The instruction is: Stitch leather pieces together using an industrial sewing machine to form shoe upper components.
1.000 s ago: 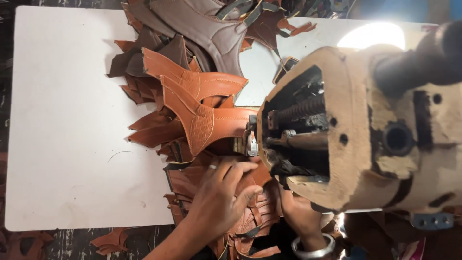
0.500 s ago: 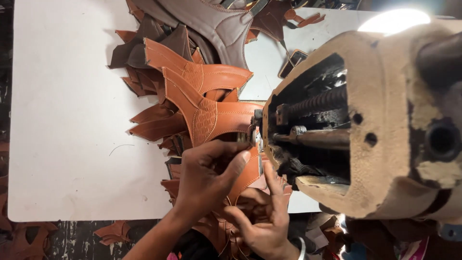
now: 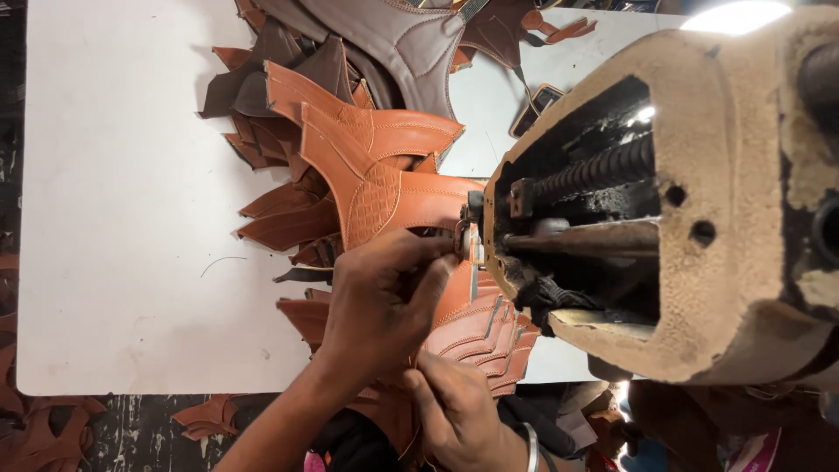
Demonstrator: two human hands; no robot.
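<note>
**Left grip pinched at the needle, leather piece under the machine head**

Left hand (image 3: 380,301) is the nearer one to the needle area (image 3: 468,236) of the old beige sewing machine (image 3: 699,201). Fingertips bunched tight in a pinch right at the presser foot, touching or just beside it. What sits in the pinch is too small to see, possibly thread; cannot tell. Grip reads as clenched, not released.

Right hand (image 3: 454,411) sits lower, nearer the person, well back from the needle. Fingers curled, thumb and forefinger close together on the edge of the lower tan piece (image 3: 481,328), the one with ribbed stitch lines. Looks like a light pinch on it, though contact is partly hidden by the left wrist. Metal bangle on the right wrist.

The worked thing, the tan leather upper (image 3: 384,188) with a scale-embossed patch, lies on the white surface (image 3: 122,218). From the left grip it extends up and left in the view, away from the person. Long axis runs diagonal, one end tucked under the machine head at the needle, pointed end out toward the stack.

Around it: more tan cut pieces fanned beneath, dark brown pieces (image 3: 262,70) further up, a grey-brown stitched upper (image 3: 393,39) at the top edge. Scraps on the floor below the surface edge.
</note>
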